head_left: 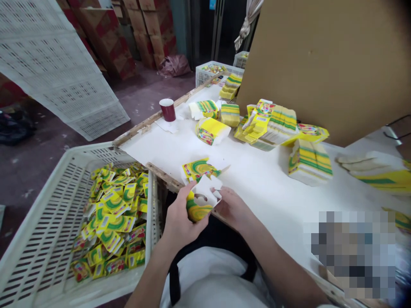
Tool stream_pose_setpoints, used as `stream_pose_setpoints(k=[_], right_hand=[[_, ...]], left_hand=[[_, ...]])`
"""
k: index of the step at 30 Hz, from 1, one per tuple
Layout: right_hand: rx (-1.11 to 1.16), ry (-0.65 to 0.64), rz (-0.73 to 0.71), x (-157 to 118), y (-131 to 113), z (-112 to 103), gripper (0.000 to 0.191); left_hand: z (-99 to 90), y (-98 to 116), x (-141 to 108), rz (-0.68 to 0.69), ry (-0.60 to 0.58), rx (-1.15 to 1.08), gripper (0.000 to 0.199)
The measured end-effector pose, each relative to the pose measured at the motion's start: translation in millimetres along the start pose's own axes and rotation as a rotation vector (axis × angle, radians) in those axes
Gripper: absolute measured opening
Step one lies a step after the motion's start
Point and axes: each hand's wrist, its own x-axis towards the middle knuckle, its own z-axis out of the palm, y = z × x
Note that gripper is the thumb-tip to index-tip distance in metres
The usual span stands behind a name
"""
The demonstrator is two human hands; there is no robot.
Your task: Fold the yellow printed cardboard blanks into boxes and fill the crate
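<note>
Between my hands, above the near table edge, is a small yellow and green cardboard box (201,210) with white flaps standing up at its end. My left hand (183,216) wraps round its left side, thumb below and fingers behind. At the box's right side, the fingers of my right hand (231,206) press on the flaps; their tips are partly hidden. Just beyond, flat printed cartons (199,167) lie on the white table (253,188). To my left, a white plastic crate (69,192) holds many yellow and green packs (112,203).
Bundles of flat cartons (311,162) and a larger stack (276,122) lie across the table. A dark red cup (167,110) stands at its left edge. White crates (58,55) lean at the far left. A brown board (295,64) rises behind the table.
</note>
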Motion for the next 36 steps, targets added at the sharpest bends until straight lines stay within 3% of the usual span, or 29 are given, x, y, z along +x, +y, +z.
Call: stream_pose_setpoints(k=[3, 5, 10, 13, 19, 23, 27, 31, 33, 36], right_hand=[[0.130, -0.056, 0.040, -0.6, 8.5, 5.1, 0.033], [0.152, -0.049, -0.013, -3.1, 9.2, 6.6, 0.035], [0.115, 0.006, -0.006, -5.6, 3.6, 6.1, 0.021], [0.059, -0.022, 0.024, -3.0, 4.7, 3.6, 0.026], [-0.089, -0.121, -0.102, -2.1, 9.9, 1.3, 0.039], [-0.370, -0.170, -0.210, -9.9, 7.7, 1.5, 0.045], [-0.571, -0.086, -0.262, -13.3, 8.4, -0.8, 0.050], [-0.466, 0.042, -0.252, -8.9, 11.2, -5.6, 0.048], [-0.424, 0.084, -0.252, -7.9, 10.8, -6.9, 0.048], [-0.412, 0.033, -0.243, -9.0, 9.8, -7.2, 0.052]], left_hand=[[3.0, 0.1, 0.8, -0.002, 0.073, 0.020, 0.074], [3.1, -0.1, 1.7, 0.000, 0.074, 0.047, 0.076], [5.8, -2.6, 0.0, 0.074, -0.064, 0.047, 0.064], [8.5, -4.2, -3.1, 0.104, -0.124, 0.062, 0.054], [1.2, 1.3, -1.8, -0.126, -0.239, 0.149, 0.043], [0.9, 3.7, 1.0, -0.156, -0.327, 0.152, 0.046], [8.9, 0.0, -0.5, -0.125, -0.259, 0.169, 0.062], [12.4, -4.6, -4.3, -0.083, -0.106, 0.189, 0.064], [11.7, -6.0, -6.0, -0.073, -0.116, 0.241, 0.059], [11.1, -7.0, -7.7, -0.088, -0.176, 0.231, 0.053]])
